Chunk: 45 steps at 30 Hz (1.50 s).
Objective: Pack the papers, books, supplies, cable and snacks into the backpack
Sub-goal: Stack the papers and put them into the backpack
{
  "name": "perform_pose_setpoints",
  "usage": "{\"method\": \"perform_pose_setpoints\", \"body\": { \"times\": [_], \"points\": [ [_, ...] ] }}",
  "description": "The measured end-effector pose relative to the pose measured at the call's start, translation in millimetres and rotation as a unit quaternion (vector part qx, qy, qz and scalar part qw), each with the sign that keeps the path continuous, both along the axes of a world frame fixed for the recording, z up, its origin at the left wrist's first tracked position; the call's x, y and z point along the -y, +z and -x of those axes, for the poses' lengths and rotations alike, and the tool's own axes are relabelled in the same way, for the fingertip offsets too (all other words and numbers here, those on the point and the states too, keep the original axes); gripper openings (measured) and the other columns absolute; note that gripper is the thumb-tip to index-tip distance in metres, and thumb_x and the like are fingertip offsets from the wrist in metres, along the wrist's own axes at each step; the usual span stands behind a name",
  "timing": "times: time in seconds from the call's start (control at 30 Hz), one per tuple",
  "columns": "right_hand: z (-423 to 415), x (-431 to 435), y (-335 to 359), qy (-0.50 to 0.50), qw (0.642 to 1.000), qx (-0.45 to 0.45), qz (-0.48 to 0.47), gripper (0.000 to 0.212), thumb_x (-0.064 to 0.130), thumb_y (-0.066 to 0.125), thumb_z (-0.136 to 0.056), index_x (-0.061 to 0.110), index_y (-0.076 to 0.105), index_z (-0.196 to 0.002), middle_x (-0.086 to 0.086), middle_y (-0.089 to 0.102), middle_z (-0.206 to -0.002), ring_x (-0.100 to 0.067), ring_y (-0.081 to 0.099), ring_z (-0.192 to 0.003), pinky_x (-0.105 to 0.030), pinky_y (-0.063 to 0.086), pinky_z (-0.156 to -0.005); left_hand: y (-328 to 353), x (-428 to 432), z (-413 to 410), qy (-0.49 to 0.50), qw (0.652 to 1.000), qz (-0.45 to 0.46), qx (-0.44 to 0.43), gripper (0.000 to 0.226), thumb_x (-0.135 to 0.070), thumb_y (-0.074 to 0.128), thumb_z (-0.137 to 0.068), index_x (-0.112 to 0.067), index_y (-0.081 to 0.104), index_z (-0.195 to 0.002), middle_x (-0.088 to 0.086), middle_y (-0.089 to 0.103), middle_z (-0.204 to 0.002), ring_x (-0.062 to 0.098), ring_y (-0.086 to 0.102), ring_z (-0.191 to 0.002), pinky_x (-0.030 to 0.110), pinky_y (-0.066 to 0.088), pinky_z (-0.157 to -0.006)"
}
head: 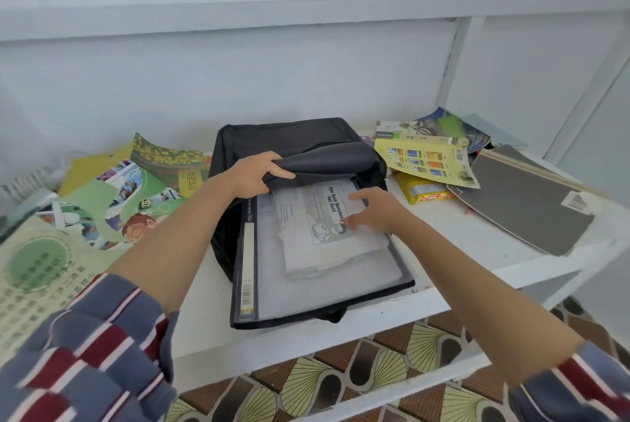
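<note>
1. Backpack [300, 142] at desk [477, 244] centre, lying open
2. Left hand [254, 176] grips its raised flap [327, 162]
3. Right hand [375, 208] pinches the papers' [324, 247] right edge; papers lie on a file [327, 288] inside the backpack

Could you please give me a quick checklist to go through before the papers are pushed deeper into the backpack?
1. Opening held up: ok, the left hand grips the flap of the backpack, lifted off the contents.
2. Papers under control: ok, the right hand holds the papers at their right edge.
3. Papers squared: not ok, the sheets lie fanned and skewed.
4. Base for the papers: ok, the file folder lies flat beneath them.
5. Snack packet and books packed: not ok, they lie on the shelf.
6. Location of the cable: cannot tell, none in view.
</note>
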State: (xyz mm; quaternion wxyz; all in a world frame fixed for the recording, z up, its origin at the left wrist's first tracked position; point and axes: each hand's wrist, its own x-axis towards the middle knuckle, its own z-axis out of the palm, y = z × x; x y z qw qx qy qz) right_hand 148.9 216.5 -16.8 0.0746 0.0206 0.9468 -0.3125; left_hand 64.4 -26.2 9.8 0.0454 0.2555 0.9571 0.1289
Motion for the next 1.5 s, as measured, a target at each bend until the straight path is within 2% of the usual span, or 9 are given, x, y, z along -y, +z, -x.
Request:
{"method": "perform_pose_setpoints", "body": {
  "times": [0.1,0.2,0.33,0.5,0.87,0.97,1.1,1.33,1.5],
  "points": [
    [-22.3,6.0,14.4,0.128,0.987,-0.053,-0.084,0.066,0.043,0.073,-0.075,0.031,0.047,-0.135,-0.007,0.025,-0.151,-0.025,0.020,-0.140,-0.040,0.022,-0.112,2.3,-0.6,0.6,0.004,1.000,0.003,0.005,0.059,0.010,0.056,-0.083,-0.027,0.054,-0.130,0.002,0.028,-0.150,0.022,0.029,-0.137,0.026,0.025,-0.106],
    [-49.2,16.6,21.8,0.300,0.952,0.036,-0.049,0.077,0.042,0.075,-0.074,0.039,0.036,-0.140,0.003,0.009,-0.157,-0.015,0.004,-0.144,-0.038,0.004,-0.116,4.4,-1.1,2.3,0.013,1.000,-0.001,0.018,0.059,0.010,0.057,-0.083,-0.028,0.055,-0.129,0.001,0.025,-0.152,0.022,0.027,-0.138,0.029,0.024,-0.109],
    [-65.0,28.6,1.4,0.390,0.905,0.050,-0.164,0.099,0.052,0.076,-0.068,0.048,0.013,-0.144,0.005,-0.009,-0.158,-0.016,-0.017,-0.143,-0.048,-0.017,-0.113,6.2,-1.7,2.5,0.020,1.000,0.001,0.024,0.059,0.009,0.058,-0.083,-0.029,0.055,-0.128,0.001,0.024,-0.153,0.022,0.025,-0.139,0.032,0.022,-0.112],
    [-63.8,27.4,-3.4,0.401,0.900,0.016,-0.171,0.089,0.046,0.075,-0.072,0.048,0.020,-0.143,0.001,-0.004,-0.158,-0.017,-0.011,-0.144,-0.049,-0.016,-0.112,8.0,-2.6,-0.2,0.024,0.999,-0.001,0.026,0.061,0.012,0.056,-0.082,-0.029,0.056,-0.128,0.001,0.024,-0.153,0.022,0.022,-0.141,0.031,0.020,-0.112],
    [-23.1,20.2,9.1,0.340,0.939,0.028,-0.031,0.057,0.031,0.075,-0.076,0.036,0.054,-0.128,0.008,0.024,-0.154,-0.009,0.010,-0.143,-0.043,-0.001,-0.118,9.2,-1.3,-2.3,0.036,0.999,-0.003,0.031,0.064,0.015,0.050,-0.081,-0.032,0.058,-0.124,0.001,0.027,-0.151,0.022,0.023,-0.140,0.033,0.020,-0.112],
    [-21.3,17.5,11.3,0.367,0.925,0.039,-0.091,0.067,0.040,0.075,-0.074,0.041,0.045,-0.134,0.004,0.017,-0.156,-0.012,0.003,-0.145,-0.040,-0.010,-0.115,9.0,-2.1,-3.4,0.044,0.998,-0.010,0.036,0.064,0.015,0.050,-0.081,-0.031,0.058,-0.125,0.001,0.027,-0.152,0.021,0.022,-0.141,0.031,0.019,-0.112],
    [-31.9,10.0,3.7,0.397,0.897,0.046,-0.186,0.084,0.051,0.072,-0.072,0.053,0.023,-0.140,0.003,-0.006,-0.158,-0.018,-0.014,-0.144,-0.049,-0.016,-0.113,11.9,-3.8,-5.8,0.047,0.998,-0.008,0.036,0.063,0.014,0.051,-0.082,-0.030,0.058,-0.125,0.001,0.027,-0.152,0.021,0.021,-0.141,0.032,0.018,-0.112],
    [-26.2,11.1,-2.3,0.380,0.917,0.017,-0.118,0.062,0.043,0.068,-0.080,0.046,0.040,-0.135,-0.002,0.008,-0.158,-0.018,-0.001,-0.145,-0.051,-0.009,-0.113,12.8,-5.0,-6.5,0.053,0.998,-0.003,0.036,0.063,0.014,0.052,-0.081,-0.032,0.058,-0.124,0.000,0.027,-0.152,0.020,0.021,-0.141,0.036,0.016,-0.114],
    [-7.9,16.1,-9.5,0.364,0.926,0.022,-0.094,0.055,0.043,0.068,-0.080,0.047,0.046,-0.130,0.000,0.009,-0.158,-0.018,-0.001,-0.145,-0.052,-0.008,-0.114,17.7,-6.0,-4.1,0.047,0.998,0.006,0.039,0.063,0.013,0.052,-0.081,-0.033,0.059,-0.123,-0.003,0.030,-0.150,0.019,0.024,-0.139,0.040,0.017,-0.114]
  ]
}}
